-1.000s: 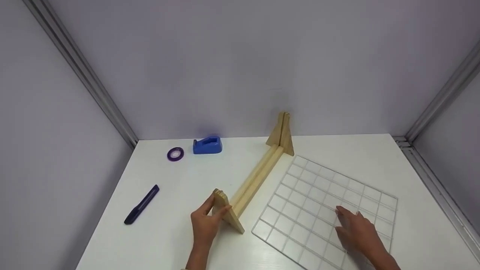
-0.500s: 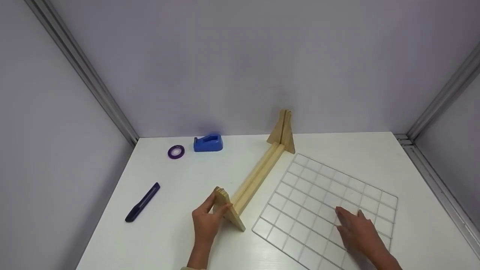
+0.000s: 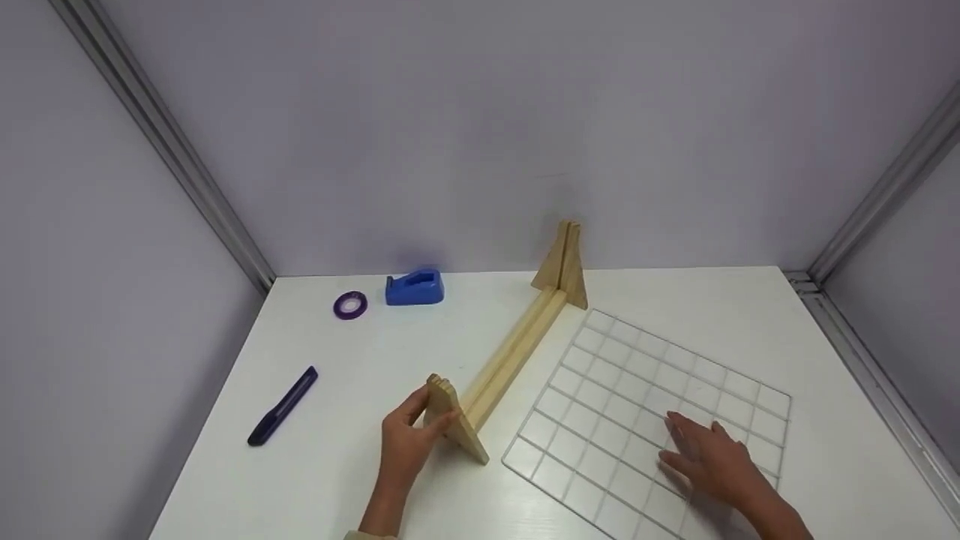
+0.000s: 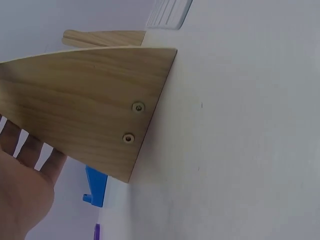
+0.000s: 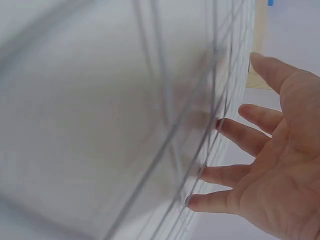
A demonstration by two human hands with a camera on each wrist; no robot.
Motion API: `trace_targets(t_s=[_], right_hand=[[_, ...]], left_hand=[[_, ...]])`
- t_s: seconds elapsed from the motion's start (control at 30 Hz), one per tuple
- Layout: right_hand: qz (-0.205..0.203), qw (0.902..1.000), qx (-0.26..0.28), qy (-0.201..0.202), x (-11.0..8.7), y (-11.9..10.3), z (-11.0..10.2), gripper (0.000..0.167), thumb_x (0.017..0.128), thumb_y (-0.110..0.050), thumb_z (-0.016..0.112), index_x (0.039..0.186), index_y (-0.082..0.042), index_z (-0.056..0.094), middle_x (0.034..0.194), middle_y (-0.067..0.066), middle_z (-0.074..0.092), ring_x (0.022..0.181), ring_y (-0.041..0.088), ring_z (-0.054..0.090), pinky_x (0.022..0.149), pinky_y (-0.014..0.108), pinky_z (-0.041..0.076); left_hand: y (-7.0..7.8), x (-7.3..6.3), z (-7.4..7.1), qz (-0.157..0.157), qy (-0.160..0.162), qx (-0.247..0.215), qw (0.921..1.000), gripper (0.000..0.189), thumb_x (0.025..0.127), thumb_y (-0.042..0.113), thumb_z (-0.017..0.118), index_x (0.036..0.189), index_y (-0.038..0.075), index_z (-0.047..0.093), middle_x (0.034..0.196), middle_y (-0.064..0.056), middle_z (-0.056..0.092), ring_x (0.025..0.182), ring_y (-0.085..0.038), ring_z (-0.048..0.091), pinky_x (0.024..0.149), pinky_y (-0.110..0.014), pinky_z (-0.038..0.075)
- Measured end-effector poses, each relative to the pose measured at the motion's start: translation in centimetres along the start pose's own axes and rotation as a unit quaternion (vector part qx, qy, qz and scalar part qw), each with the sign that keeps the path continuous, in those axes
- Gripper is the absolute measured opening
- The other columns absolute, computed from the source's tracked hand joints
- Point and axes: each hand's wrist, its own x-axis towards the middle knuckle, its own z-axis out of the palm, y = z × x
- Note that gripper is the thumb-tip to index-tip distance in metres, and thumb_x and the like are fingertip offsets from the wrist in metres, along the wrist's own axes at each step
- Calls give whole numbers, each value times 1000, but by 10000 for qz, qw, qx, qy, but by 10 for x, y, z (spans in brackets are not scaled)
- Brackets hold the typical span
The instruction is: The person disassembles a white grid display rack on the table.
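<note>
A wooden stand point(image 3: 514, 352) lies diagonally on the table, a long grooved bar joining two upright tapered end pieces. My left hand point(image 3: 405, 442) grips the top of the near end piece point(image 3: 459, 427) between thumb and fingers. In the left wrist view, two bolts show low on that end piece point(image 4: 75, 100). To the right of the stand, a white wire grid panel point(image 3: 607, 405) lies flat. Over the grid is my right hand point(image 3: 712, 461), its fingers spread; in the right wrist view the fingertips point(image 5: 197, 201) are at the wires and hold nothing.
At the back left are a blue tape dispenser point(image 3: 415, 288) and a purple roll of tape point(image 3: 350, 305). A dark purple utility knife point(image 3: 283, 406) lies at the left. Grey walls stand behind and beside the white table point(image 3: 360, 360).
My right hand's thumb has spread slightly away from its fingers over the grid. The left hand keeps its hold on the near end piece. The stand and grid stay in place.
</note>
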Motion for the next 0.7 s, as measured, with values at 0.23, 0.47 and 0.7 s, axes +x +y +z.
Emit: trace_targets(t_s=[0.23, 0.47, 0.7], right_hand=[[-44, 10000, -38, 32, -4, -16, -2, 77, 101, -59, 50, 156, -7, 35, 158, 38, 29, 138, 73, 18, 95, 93, 20], [500, 9971, 237, -516, 2, -37, -1, 81, 104, -64, 35, 163, -12, 15, 161, 42, 2, 137, 77, -3, 93, 96, 13], [661, 9954, 218, -655, 7, -51, 9, 87, 101, -68, 38, 163, -13, 13, 160, 43, -2, 138, 76, -8, 93, 96, 7]], left_hand=[[-7, 11, -19, 27, -851, 799, 9932, 85, 72, 41, 89, 148, 35, 51, 154, 5, 51, 149, -27, 41, 122, -59, 30], [-13, 24, -29, 164, -1597, 1457, 9762, 101, 71, 38, 92, 155, 44, 37, 163, 5, 39, 154, -28, 32, 123, -59, 29], [-14, 28, -28, 224, -2041, 1364, 9692, 87, 73, 32, 91, 150, 36, 49, 160, 2, 43, 154, -30, 30, 124, -59, 27]])
